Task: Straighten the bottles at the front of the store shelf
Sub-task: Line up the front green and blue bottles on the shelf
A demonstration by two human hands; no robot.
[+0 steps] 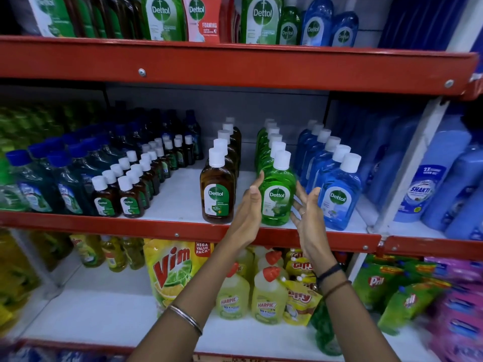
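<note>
On the middle shelf [167,226] stand three rows of white-capped Dettol bottles. The front green bottle [277,194] stands upright between a brown bottle [217,192] on its left and a blue bottle [338,194] on its right. My left hand [248,207] is open beside the green bottle's left side, fingertips near its shoulder. My right hand [307,207] is open with spread fingers between the green and blue bottles. Neither hand grips anything; I cannot tell whether they touch the green bottle.
Small brown bottles [128,197] and dark blue-capped bottles [39,186] fill the shelf's left part. Tall blue bottles [444,178] stand at the right behind a white upright. The upper red shelf [235,66] holds more Dettol. Below are a Vim pouch [172,270] and Harpic bottles [266,296].
</note>
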